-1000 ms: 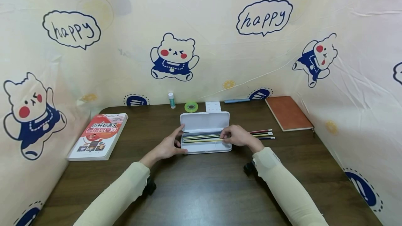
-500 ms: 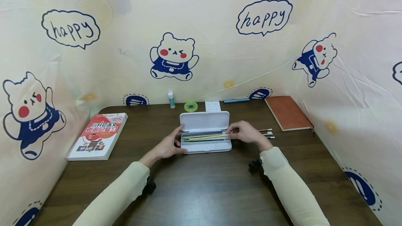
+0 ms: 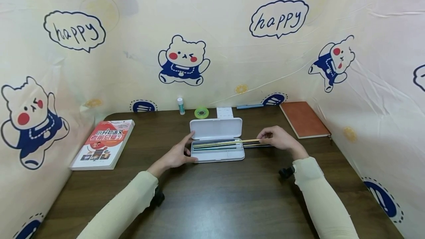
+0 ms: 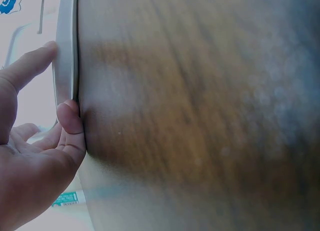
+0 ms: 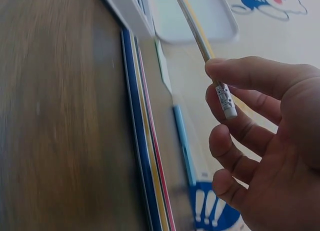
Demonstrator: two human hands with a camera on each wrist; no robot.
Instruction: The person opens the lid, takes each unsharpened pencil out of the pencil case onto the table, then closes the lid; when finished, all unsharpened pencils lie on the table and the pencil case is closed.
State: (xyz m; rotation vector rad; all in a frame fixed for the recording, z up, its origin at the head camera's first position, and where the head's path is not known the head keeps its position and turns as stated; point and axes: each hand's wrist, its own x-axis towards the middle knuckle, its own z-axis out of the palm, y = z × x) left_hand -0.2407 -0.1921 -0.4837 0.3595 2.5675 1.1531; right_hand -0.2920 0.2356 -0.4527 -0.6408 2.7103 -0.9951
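A white pencil case (image 3: 217,155) lies on the table with its lid (image 3: 216,128) raised at the back and several pencils (image 3: 209,148) inside. My left hand (image 3: 176,154) grips the case's left end, thumb at the front corner and fingers toward the back. My right hand (image 3: 280,138), right of the case, pinches a yellow pencil (image 5: 192,22) between thumb and forefinger near its white eraser (image 5: 229,112). The pencil's other end reaches over the case. Beneath it several striped-looking pencils (image 5: 142,106) lie on the table beside the case, partly hidden by my hand in the head view.
Behind the case stand a glue stick (image 3: 180,106), a green tape roll (image 3: 201,113), a white card (image 3: 224,112) and a blue pen (image 3: 249,106). A thick book (image 3: 103,145) lies at left, a brown notebook (image 3: 305,120) at right. Printed cloth (image 3: 232,58) surrounds the table.
My right hand has moved right, away from the case, drawing the yellow pencil partly out over the right edge. My left hand has stayed on the case.
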